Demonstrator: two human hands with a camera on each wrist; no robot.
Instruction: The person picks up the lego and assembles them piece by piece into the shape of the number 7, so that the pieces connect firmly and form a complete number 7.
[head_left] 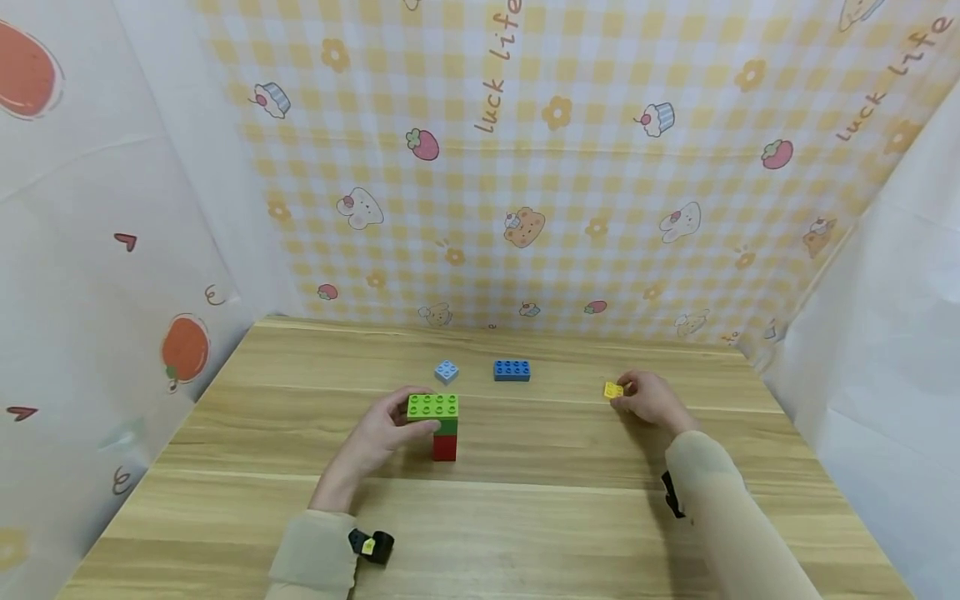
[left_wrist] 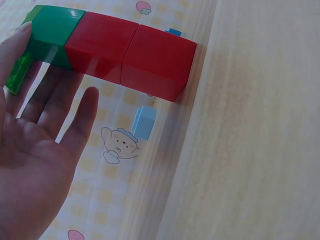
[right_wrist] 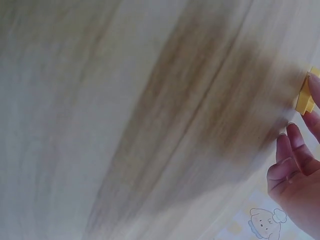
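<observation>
Across the back, a yellow-checked cloth (head_left: 465, 183) rises behind the wood-grain bench (head_left: 525, 533). Over the bench, the left hand (head_left: 382, 423) has its thumb and fingers closed around the upper, green part of an upright brick stack (head_left: 446, 447), lime on top and red at the foot. Beyond it lies a blue brick (head_left: 512, 370), with a smaller light-blue brick (head_left: 446, 371) to its left. Well to the right, the right hand (head_left: 652, 400) pinches a small yellow brick (head_left: 612, 390) between thumb and fingertip, its other fingers loosely bent
</observation>
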